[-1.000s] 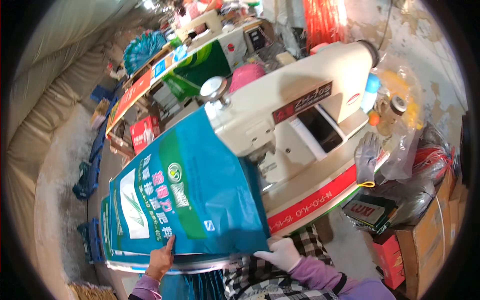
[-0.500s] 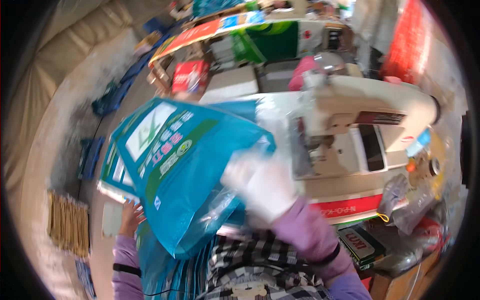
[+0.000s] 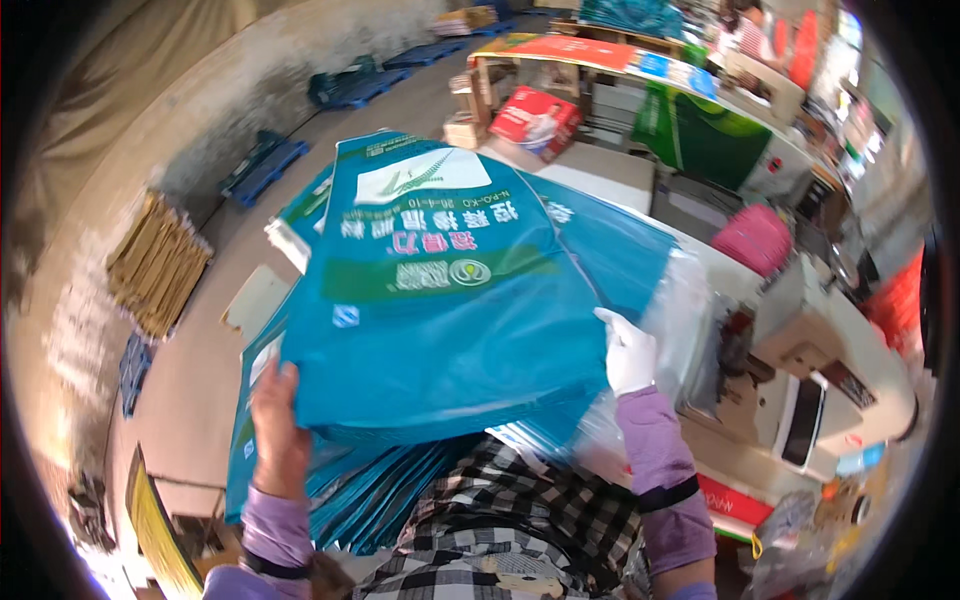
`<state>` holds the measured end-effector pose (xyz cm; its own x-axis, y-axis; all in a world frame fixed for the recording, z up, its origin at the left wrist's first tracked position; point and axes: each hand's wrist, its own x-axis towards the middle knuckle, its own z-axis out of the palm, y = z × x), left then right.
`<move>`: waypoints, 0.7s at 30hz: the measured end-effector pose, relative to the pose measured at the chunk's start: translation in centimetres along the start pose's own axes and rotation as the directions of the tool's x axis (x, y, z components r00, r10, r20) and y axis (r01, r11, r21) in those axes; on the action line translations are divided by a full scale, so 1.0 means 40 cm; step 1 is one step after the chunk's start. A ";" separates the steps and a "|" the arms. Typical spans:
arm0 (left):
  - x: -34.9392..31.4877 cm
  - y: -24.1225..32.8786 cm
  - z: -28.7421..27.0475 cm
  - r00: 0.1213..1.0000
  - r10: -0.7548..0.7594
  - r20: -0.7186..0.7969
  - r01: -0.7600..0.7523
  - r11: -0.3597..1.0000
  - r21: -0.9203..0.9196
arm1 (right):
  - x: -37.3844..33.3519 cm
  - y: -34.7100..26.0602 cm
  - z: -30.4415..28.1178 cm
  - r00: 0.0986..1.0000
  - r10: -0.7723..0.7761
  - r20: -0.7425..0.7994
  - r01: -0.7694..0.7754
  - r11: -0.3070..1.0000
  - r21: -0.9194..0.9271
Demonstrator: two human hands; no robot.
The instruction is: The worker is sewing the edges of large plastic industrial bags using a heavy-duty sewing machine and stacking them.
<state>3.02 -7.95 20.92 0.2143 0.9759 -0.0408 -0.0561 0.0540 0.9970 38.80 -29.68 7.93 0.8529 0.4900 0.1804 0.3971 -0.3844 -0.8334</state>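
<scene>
Head view: one teal bag (image 3: pixel 450 345) with a white panel and a green band was seen uppermost, and more teal bags (image 3: pixel 620 240) were partly covered by it, too overlapped to be counted. One cream sewing machine (image 3: pixel 815 330) was seen near at right, one red box (image 3: pixel 535 122) and one pink object (image 3: pixel 755 240) beyond the bags, and one stack of brown sheets (image 3: pixel 158 268) on the floor at left. Two hands were counted. The uppermost bag was placed between them, most of it spread out ahead of them, with its near edge turned toward the checked apron (image 3: pixel 480 545). Its left edge, close to the near corner, was met by the left hand (image 3: pixel 278 420), which was bare and blurred, with its fingers raised; whether the plastic was pinched there cannot be told. The right edge was pinched by the right hand (image 3: pixel 630 357), which was covered by a white glove, its thumb and fingers drawn together on the bag. Both forearms were clothed in purple sleeves (image 3: pixel 652 435).
</scene>
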 end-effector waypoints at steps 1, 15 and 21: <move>0.030 0.045 -0.068 0.998 0.038 0.043 -0.035 0.997 -0.067 | 0.003 -0.074 0.038 0.995 -0.095 -0.025 0.096 0.994 0.054; -0.338 -0.103 -0.659 0.847 0.059 -0.529 0.247 0.837 0.489 | -0.324 -0.259 0.648 0.594 -0.331 0.733 0.608 0.782 -0.139; -0.279 -0.436 -0.612 0.862 -0.269 -0.429 0.406 0.873 0.269 | -0.417 0.021 0.747 0.862 -0.447 0.240 0.430 0.393 -0.812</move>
<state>-22.25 -14.60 2.38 -0.2185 0.9178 -0.3315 0.3007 0.3865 0.8719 14.76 -14.80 -11.39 0.4760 0.7819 0.4026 0.7987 -0.5760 0.1742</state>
